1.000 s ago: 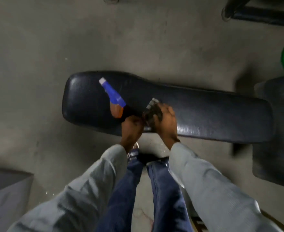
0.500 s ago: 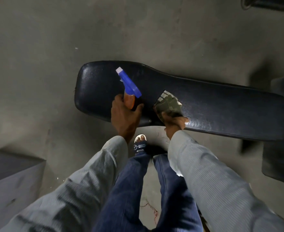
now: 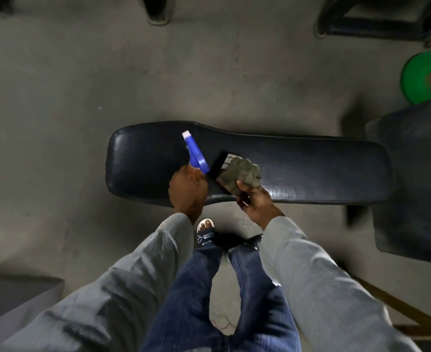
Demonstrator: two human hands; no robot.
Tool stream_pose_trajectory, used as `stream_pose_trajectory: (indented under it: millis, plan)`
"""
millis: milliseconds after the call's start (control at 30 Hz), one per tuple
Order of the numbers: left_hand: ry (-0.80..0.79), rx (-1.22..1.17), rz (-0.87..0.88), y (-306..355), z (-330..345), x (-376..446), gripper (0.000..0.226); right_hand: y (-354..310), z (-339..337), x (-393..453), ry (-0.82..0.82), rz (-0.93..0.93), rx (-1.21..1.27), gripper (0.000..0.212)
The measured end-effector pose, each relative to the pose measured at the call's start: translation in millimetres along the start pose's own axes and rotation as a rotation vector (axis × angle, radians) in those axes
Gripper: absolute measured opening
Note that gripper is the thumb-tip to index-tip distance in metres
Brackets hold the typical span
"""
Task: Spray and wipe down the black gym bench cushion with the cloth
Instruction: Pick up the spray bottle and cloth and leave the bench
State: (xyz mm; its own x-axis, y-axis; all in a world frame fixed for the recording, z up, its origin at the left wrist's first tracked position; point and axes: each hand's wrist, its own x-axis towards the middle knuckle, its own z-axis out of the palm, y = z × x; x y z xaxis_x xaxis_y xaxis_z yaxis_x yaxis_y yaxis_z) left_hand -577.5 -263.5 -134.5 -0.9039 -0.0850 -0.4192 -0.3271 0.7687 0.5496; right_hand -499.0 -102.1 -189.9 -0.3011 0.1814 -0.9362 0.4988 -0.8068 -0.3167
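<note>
The black gym bench cushion (image 3: 311, 168) lies across the middle of the view, long side left to right. My left hand (image 3: 187, 191) grips a spray bottle (image 3: 195, 153) with a blue head, an orange neck and a white nozzle that points up and to the left over the cushion's wide left end. My right hand (image 3: 253, 201) holds a crumpled grey-green cloth (image 3: 241, 175) above the cushion's near edge, just right of the bottle. Whether the cloth touches the cushion cannot be told.
Grey concrete floor (image 3: 82, 85) surrounds the bench. A second dark pad (image 3: 417, 179) stands at the right, with a green disc (image 3: 427, 77) behind it. Dark metal frame legs (image 3: 361, 26) sit at the top. A grey block (image 3: 8, 301) is at the lower left. My legs and sandalled feet (image 3: 205, 235) stand before the bench.
My left hand took hold of the spray bottle, which lay on the cushion a second ago, and raised it. My right hand lifted the cloth and turned it up.
</note>
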Motion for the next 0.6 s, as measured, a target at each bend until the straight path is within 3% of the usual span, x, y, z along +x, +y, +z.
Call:
stream_pose_trajectory:
  millis: [233,333,600]
  plan:
    - [-0.144,0.071,0.156,48.8,14.6,-63.8,0.025,-11.4,-68.1,-62.3,0.150,-0.134,0.242,0.045]
    - [-0.248,0.102,0.236,73.9,19.6,-97.6,0.030,-13.1,-109.1,-89.9,0.206,-0.159,0.286,0.022]
    - [-0.449,0.187,0.398,130.1,63.1,-213.3,0.037,5.5,-233.1,-171.3,0.335,-0.183,0.531,0.023]
